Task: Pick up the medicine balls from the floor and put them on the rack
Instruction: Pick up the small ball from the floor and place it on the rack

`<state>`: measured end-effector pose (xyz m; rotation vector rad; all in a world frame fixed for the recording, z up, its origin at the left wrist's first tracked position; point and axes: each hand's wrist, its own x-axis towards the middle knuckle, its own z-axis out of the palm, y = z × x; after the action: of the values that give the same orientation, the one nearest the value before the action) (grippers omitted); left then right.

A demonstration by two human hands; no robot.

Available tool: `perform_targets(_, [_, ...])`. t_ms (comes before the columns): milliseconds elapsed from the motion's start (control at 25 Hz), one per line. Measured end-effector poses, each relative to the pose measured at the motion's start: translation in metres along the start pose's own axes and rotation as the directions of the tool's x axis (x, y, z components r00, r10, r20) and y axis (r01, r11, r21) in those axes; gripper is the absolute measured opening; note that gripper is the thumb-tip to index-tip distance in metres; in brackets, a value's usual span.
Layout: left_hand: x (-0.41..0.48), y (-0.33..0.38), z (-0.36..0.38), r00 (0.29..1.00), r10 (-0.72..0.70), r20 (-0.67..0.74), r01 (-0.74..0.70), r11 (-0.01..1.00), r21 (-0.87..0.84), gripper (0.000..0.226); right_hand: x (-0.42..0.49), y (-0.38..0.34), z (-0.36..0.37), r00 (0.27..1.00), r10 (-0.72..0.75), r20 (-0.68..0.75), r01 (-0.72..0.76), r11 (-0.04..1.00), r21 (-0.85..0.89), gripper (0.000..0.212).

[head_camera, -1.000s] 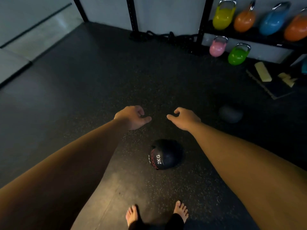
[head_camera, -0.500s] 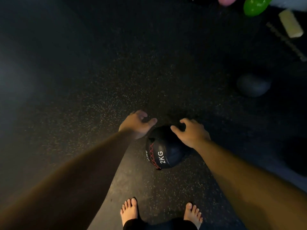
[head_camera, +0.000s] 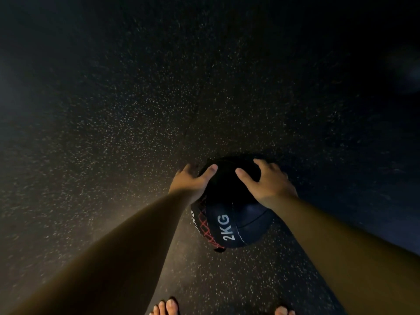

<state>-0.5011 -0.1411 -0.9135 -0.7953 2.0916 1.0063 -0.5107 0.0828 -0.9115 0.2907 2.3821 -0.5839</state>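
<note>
Gripping 2KG medicine ball [head_camera: 229, 214]: left hand [head_camera: 189, 181] & right hand [head_camera: 269, 184]; speckled floor [head_camera: 113, 123], bare toes [head_camera: 167, 308] nr.

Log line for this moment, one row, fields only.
phase: grasping | object: 2KG medicine ball on floor | left hand: on ball's left side | right hand: on its right | rack: not in view

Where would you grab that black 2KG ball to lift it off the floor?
Probably by its two opposite sides, coming down from above. The 2KG ball is round, smooth and has no handle, and looks too wide for one palm. The left hand and right hand already cup its left and right flanks, thumbs on top, with fingers spread toward the underside to support it.
</note>
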Motion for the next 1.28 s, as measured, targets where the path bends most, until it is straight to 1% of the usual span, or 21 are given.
perform_targets(40, [0.008, -0.002, 0.005, 1.000, -0.028, 0.013, 0.029, 0.999, -0.041, 0.139, 0.006, 0.002, 0.007, 1.000, 0.009, 0.007, -0.009, 1.000, 0.025, 0.094])
perform_targets(120, [0.018, -0.008, 0.013, 0.994, -0.085, 0.069, 0.094, 0.987, -0.134, 0.119, 0.013, 0.007, 0.019, 0.999, 0.041, 0.026, -0.044, 0.993, 0.107, 0.104])
perform_targets(200, [0.024, -0.012, 0.019, 0.970, -0.160, 0.182, 0.210, 0.929, -0.305, 0.104, 0.014, 0.010, 0.026, 0.995, 0.083, 0.048, -0.092, 0.968, 0.234, 0.120])
perform_targets(280, [0.023, -0.013, 0.021, 0.924, -0.202, 0.324, 0.336, 0.833, -0.439, 0.101, 0.016, 0.008, 0.027, 0.989, 0.126, 0.080, -0.146, 0.929, 0.341, 0.131])
perform_targets(320, [0.022, -0.012, 0.023, 0.911, -0.202, 0.360, 0.363, 0.807, -0.465, 0.102, 0.016, 0.008, 0.027, 0.986, 0.138, 0.091, -0.163, 0.911, 0.378, 0.132])
perform_targets(400, [0.015, -0.009, 0.025, 0.912, -0.197, 0.359, 0.360, 0.803, -0.475, 0.104, 0.012, 0.008, 0.025, 0.987, 0.136, 0.082, -0.158, 0.883, 0.442, 0.130])
perform_targets(440, [0.009, -0.005, 0.024, 0.924, -0.196, 0.329, 0.341, 0.812, -0.473, 0.109, 0.007, 0.009, 0.022, 0.990, 0.128, 0.055, -0.139, 0.870, 0.473, 0.127])
perform_targets(520, [-0.007, 0.008, 0.017, 0.957, -0.170, 0.235, 0.267, 0.836, -0.479, 0.130, -0.006, 0.007, 0.010, 0.994, 0.109, -0.011, -0.087, 0.846, 0.527, 0.120])
perform_targets(600, [-0.024, 0.031, -0.001, 0.986, -0.100, 0.134, 0.156, 0.835, -0.528, 0.141, -0.017, -0.007, -0.017, 0.996, 0.070, -0.054, -0.028, 0.829, 0.559, 0.118])
perform_targets(680, [-0.049, 0.066, -0.031, 0.998, -0.011, 0.062, 0.046, 0.797, -0.603, 0.135, -0.027, -0.034, -0.062, 0.992, 0.031, -0.124, 0.044, 0.830, 0.557, 0.116])
perform_targets(760, [-0.082, 0.112, -0.069, 0.996, 0.086, 0.004, -0.063, 0.760, -0.647, 0.121, -0.041, -0.068, -0.121, 0.975, -0.005, -0.222, 0.124, 0.842, 0.525, 0.115])
perform_targets(840, [-0.119, 0.164, -0.107, 0.987, 0.158, -0.029, -0.138, 0.743, -0.655, 0.125, -0.060, -0.100, -0.187, 0.952, -0.034, -0.306, 0.190, 0.848, 0.495, 0.117])
perform_targets(960, [-0.185, 0.249, -0.167, 0.963, 0.256, -0.089, -0.250, 0.710, -0.659, 0.129, -0.102, -0.145, -0.296, 0.910, -0.072, -0.407, 0.272, 0.845, 0.460, 0.119])
perform_targets(1080, [-0.272, 0.344, -0.228, 0.916, 0.370, -0.157, -0.380, 0.668, -0.639, 0.129, -0.162, -0.183, -0.420, 0.848, -0.124, -0.515, 0.389, 0.805, 0.447, 0.119])
perform_targets(1200, [-0.366, 0.435, -0.280, 0.851, 0.474, -0.226, -0.502, 0.606, -0.618, 0.121, -0.231, -0.210, -0.539, 0.762, -0.192, -0.618, 0.530, 0.732, 0.427, 0.118])
perform_targets(1280, [-0.432, 0.489, -0.307, 0.794, 0.543, -0.272, -0.585, 0.564, -0.583, 0.116, -0.280, -0.224, -0.614, 0.688, -0.229, -0.689, 0.608, 0.701, 0.374, 0.117])
